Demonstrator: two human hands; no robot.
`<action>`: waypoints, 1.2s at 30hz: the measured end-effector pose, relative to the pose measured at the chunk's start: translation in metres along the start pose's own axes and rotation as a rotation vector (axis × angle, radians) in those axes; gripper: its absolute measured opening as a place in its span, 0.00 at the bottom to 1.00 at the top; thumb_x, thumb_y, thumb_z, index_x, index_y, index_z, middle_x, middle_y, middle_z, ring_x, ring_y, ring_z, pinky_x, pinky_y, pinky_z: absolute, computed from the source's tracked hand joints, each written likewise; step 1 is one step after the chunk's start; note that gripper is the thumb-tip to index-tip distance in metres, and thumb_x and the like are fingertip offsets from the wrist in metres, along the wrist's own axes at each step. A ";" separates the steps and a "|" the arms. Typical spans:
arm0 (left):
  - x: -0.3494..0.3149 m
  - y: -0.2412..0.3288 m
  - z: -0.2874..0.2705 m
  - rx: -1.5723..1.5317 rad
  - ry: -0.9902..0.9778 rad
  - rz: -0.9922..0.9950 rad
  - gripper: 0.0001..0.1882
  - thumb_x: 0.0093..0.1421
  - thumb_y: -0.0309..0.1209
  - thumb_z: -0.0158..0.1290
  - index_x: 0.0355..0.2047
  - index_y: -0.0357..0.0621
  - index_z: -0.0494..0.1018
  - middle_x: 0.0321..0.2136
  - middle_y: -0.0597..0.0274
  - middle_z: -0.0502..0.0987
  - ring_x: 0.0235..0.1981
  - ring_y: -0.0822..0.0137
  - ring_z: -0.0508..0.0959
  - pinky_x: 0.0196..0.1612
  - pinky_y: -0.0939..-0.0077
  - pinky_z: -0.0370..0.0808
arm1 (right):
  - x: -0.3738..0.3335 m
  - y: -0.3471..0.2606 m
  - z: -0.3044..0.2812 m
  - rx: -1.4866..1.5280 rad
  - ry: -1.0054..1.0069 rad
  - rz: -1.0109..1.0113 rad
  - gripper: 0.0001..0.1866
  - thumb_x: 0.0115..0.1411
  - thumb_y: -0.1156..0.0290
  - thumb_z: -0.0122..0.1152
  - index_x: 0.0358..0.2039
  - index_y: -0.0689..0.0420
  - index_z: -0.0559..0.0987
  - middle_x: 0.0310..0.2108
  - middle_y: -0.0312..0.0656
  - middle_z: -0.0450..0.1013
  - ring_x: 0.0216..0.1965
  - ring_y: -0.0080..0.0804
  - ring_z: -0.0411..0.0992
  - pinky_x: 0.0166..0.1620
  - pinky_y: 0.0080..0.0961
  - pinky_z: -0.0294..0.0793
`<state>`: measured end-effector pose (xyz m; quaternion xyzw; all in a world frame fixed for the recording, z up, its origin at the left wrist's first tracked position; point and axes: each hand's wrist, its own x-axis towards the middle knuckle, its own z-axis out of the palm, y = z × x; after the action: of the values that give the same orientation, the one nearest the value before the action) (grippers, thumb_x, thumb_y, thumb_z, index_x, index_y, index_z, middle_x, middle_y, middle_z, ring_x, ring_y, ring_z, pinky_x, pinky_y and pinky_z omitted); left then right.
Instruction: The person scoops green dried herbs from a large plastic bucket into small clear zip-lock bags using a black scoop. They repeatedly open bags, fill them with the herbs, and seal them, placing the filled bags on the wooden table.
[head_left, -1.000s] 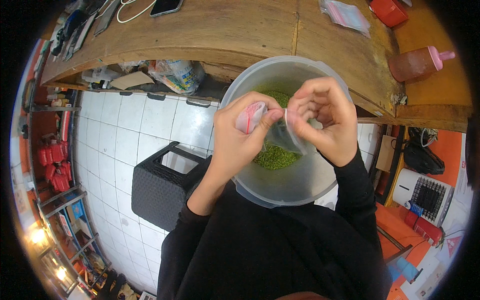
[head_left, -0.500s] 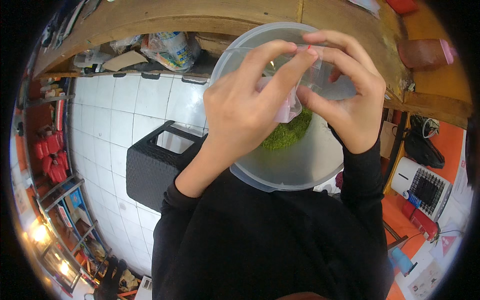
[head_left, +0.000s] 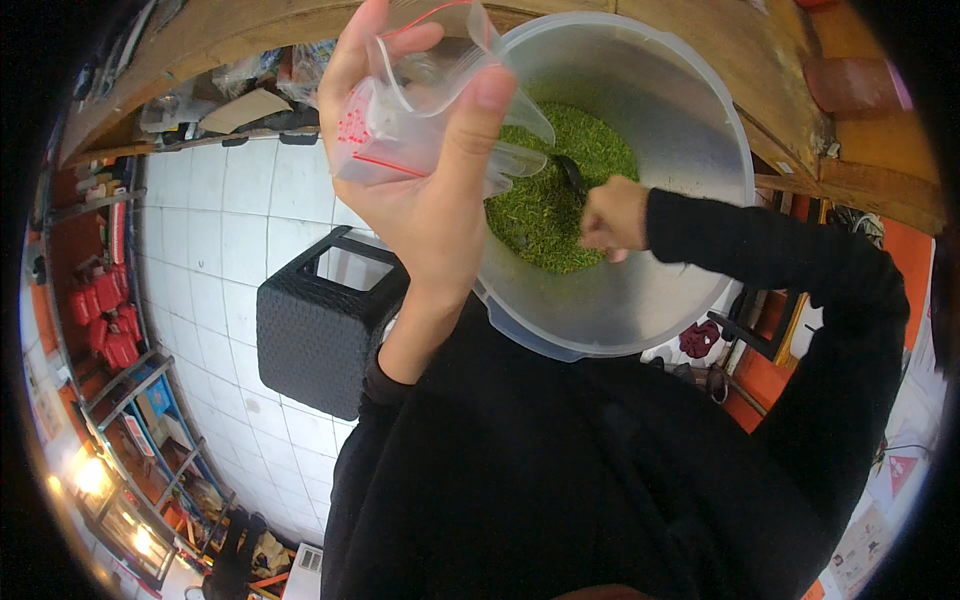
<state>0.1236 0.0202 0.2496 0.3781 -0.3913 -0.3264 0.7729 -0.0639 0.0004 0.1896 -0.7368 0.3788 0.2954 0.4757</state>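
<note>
My left hand (head_left: 440, 220) is raised at the left rim of a large translucent plastic tub (head_left: 690, 110), closed around several clear zip bags (head_left: 385, 145) with red seal lines. The uppermost bag gapes at its mouth, and no green matter shows in it. Down inside the tub, my right hand (head_left: 615, 218) is closed in a fist around a black spoon (head_left: 568, 172). The spoon's dark end lies against finely chopped green leaf matter (head_left: 560, 235), which covers the tub's bottom. The fingers partly hide the spoon's handle.
Left of me, a black woven-pattern stool (head_left: 320, 330) stands on the white tiled floor (head_left: 240, 240). A wooden bench (head_left: 790, 90) runs along the far side, with a pinkish container (head_left: 855, 85) at the right. Shelving (head_left: 150, 390) lines the left wall.
My right hand has left the zip bags and reached down into the tub, where it now grips the black spoon. The left hand has moved up and left with the bags.
</note>
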 end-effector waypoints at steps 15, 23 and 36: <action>0.000 -0.001 -0.002 0.077 -0.056 0.051 0.28 0.49 0.28 0.59 0.50 0.36 0.62 0.39 0.54 0.72 0.28 0.76 0.73 0.25 0.88 0.68 | -0.032 -0.017 0.015 -0.526 0.099 -0.137 0.05 0.47 0.77 0.52 0.26 0.60 0.76 0.15 0.46 0.70 0.22 0.44 0.73 0.26 0.36 0.74; -0.002 0.016 0.009 0.041 -0.066 -0.061 0.38 0.40 0.30 0.65 0.51 0.35 0.59 0.38 0.58 0.69 0.35 0.73 0.71 0.34 0.84 0.69 | -0.076 -0.017 0.004 0.180 0.306 -0.264 0.11 0.55 0.74 0.54 0.38 0.61 0.77 0.16 0.48 0.71 0.16 0.37 0.71 0.23 0.28 0.68; -0.002 0.019 0.021 0.045 -0.211 -0.143 0.29 0.44 0.31 0.63 0.46 0.41 0.66 0.35 0.60 0.73 0.33 0.73 0.73 0.34 0.83 0.69 | -0.088 -0.010 0.013 0.177 0.405 -0.330 0.12 0.55 0.71 0.56 0.39 0.61 0.77 0.12 0.45 0.67 0.12 0.26 0.65 0.21 0.24 0.65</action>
<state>0.1085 0.0243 0.2733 0.3858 -0.4498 -0.4097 0.6935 -0.1039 0.0398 0.2598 -0.7881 0.3654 0.0264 0.4947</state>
